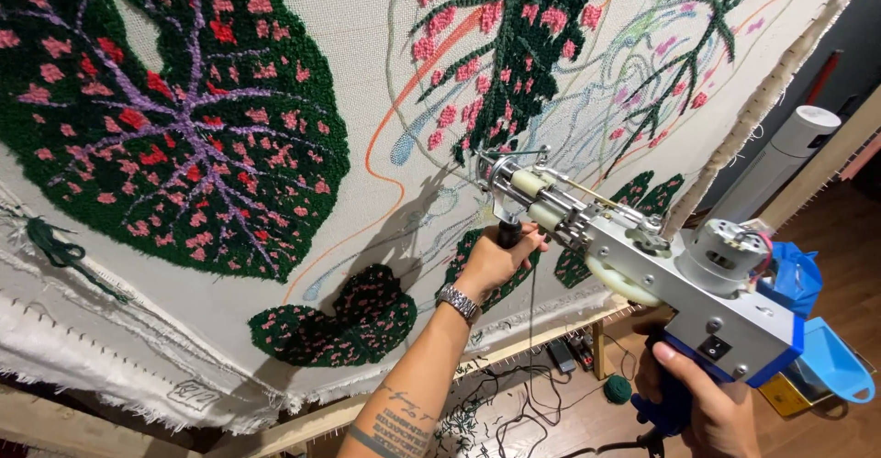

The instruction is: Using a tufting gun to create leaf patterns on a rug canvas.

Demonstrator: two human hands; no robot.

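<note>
My left hand [496,261] grips the black front handle of a metal tufting gun [633,265]. A metal watch sits on that wrist. My right hand [702,403] is wrapped around the gun's blue rear grip at the lower right. The gun's needle tip [482,160] touches the white backing cloth [385,72], at the lower edge of a dark green leaf with pink spots. Thin beige yarn runs along the top of the gun toward the needle.
A large tufted green leaf with red spots and purple veins [174,118] fills the upper left. A small green and pink leaf [335,320] lies low on the cloth. The wooden frame [551,329] runs below. A green yarn ball [618,388] and cables lie on the floor.
</note>
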